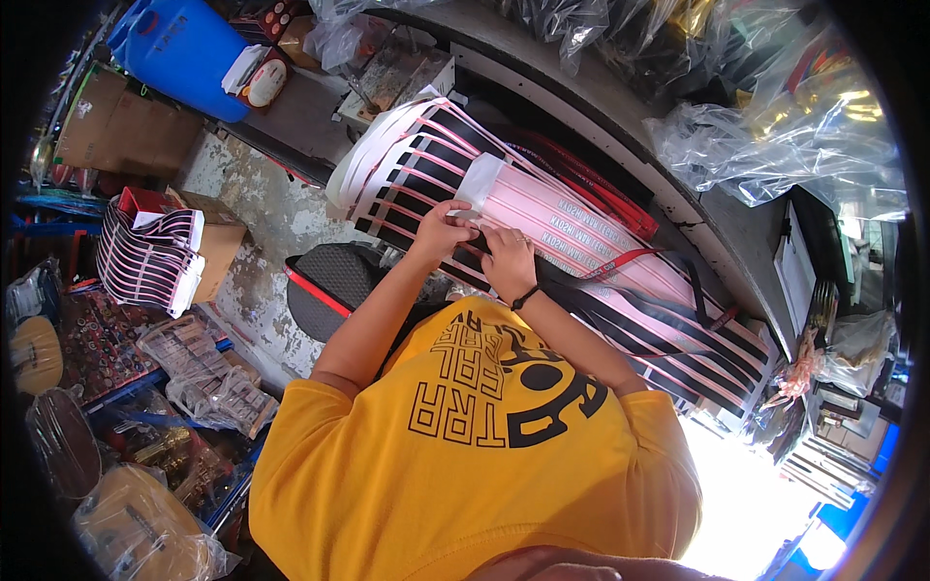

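Note:
My left hand and my right hand are close together over a long pile of black, pink and white striped strip sheets. Both have their fingers drawn into a pinch near a sheet edge. What lies between the fingertips is too small to make out. Just beyond them is a pale pink sheet with printed lines and a white end, lying on the striped ones. A dark band with a red edge crosses the pile to the right of my right hand, which wears a black wristband.
A grey bench curves behind the pile, with clear plastic bags on top. At far left are a blue barrel, cardboard boxes and another striped bundle. A dark padded seat with red trim is beside my left forearm.

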The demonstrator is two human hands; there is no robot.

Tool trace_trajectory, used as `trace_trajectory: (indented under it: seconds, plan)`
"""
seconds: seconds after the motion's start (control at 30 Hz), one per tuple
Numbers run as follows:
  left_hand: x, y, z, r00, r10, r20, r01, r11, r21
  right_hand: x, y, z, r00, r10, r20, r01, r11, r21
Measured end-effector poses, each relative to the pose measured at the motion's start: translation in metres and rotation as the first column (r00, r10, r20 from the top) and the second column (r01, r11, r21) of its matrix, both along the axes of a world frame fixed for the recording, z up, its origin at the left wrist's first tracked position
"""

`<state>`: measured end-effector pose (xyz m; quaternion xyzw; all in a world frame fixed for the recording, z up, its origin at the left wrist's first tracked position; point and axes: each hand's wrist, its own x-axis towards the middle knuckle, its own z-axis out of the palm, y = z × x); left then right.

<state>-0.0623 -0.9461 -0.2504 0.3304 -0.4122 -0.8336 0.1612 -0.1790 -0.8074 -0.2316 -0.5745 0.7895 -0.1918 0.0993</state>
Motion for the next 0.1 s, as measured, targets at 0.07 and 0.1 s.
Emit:
trace_trajectory:
  seconds: [0.07, 0.1]
  plan:
    - [0.0002, -0.0015, 0.0019, 1.0, -0.004, 0.009, 0.004, 0.999, 0.035, -0.0013, 0.0009, -0.004, 1.0, 0.013, 0.002, -0.013, 1.0, 0.021]
    - [0.0006, -0.0019, 0.0033, 1.0, -0.008, 0.006, 0.008, 0.999, 0.047, -0.0012, 0.0018, -0.0065, 1.0, 0.021, -0.001, -0.021, 1.0, -0.007]
